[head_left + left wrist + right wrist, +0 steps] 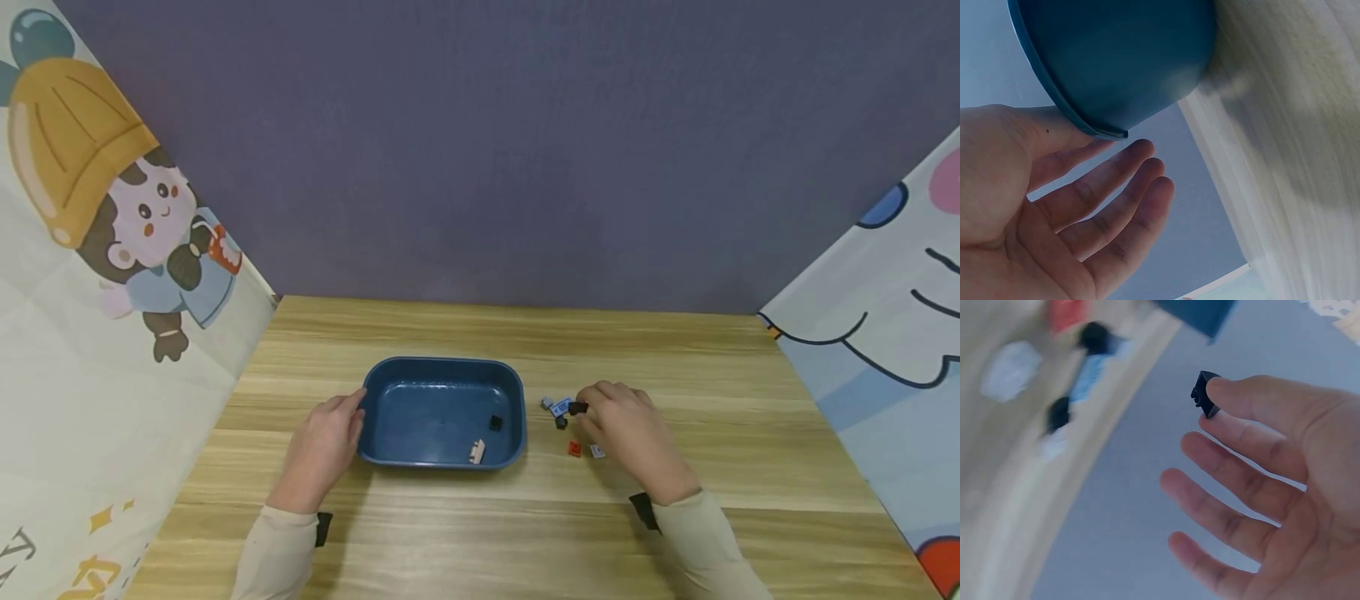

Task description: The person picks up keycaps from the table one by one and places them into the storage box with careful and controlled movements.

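Observation:
My right hand pinches a small black toy brick between thumb and index finger, above the table. Its other fingers are spread apart. Close by on the table lie a blue brick, a light grey-blue piece, another black piece, a red piece and a white piece. My left hand touches the left rim of a blue plastic bin, its fingers loosely extended. The bin's rim hides the thumb tip in the left wrist view.
Inside the bin, toward its right side, lie a black brick and a pale beige piece. The wooden table meets a dark grey-blue panel at the back. Printed cartoon sheets flank both sides.

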Action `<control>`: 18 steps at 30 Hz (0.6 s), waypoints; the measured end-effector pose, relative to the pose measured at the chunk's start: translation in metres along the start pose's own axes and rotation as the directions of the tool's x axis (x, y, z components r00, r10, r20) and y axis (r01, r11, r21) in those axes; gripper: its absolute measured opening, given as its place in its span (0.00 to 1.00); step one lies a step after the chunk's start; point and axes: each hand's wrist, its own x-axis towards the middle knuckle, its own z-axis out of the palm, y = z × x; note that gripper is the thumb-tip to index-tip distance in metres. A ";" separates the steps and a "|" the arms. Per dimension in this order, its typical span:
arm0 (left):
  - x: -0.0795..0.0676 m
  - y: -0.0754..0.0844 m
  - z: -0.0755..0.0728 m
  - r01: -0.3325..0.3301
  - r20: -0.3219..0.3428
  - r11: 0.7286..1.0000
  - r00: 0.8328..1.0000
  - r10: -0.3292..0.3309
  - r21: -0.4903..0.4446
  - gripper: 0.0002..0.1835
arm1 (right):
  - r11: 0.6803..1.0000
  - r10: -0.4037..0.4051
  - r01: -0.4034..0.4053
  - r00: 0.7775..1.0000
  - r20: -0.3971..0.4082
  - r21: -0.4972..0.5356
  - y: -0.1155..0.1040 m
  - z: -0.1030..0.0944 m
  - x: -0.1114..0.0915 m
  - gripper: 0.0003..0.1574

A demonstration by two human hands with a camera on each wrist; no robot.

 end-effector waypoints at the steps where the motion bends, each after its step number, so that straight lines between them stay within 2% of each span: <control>1: 0.000 0.000 0.000 -0.001 -0.002 1.000 1.000 0.001 -0.001 0.17 | 1.000 -0.018 0.018 1.000 -0.012 -0.005 -0.004 -0.004 0.002 0.18; 8: 0.000 0.000 0.000 -0.006 -0.018 1.000 1.000 0.006 -0.002 0.17 | 0.993 -0.114 0.113 0.992 -0.062 -0.016 -0.032 -0.019 0.016 0.16; 18: 0.000 0.000 0.001 -0.002 -0.011 1.000 1.000 0.002 -0.002 0.17 | 0.974 -0.226 0.223 0.970 -0.093 -0.042 -0.062 -0.017 0.032 0.17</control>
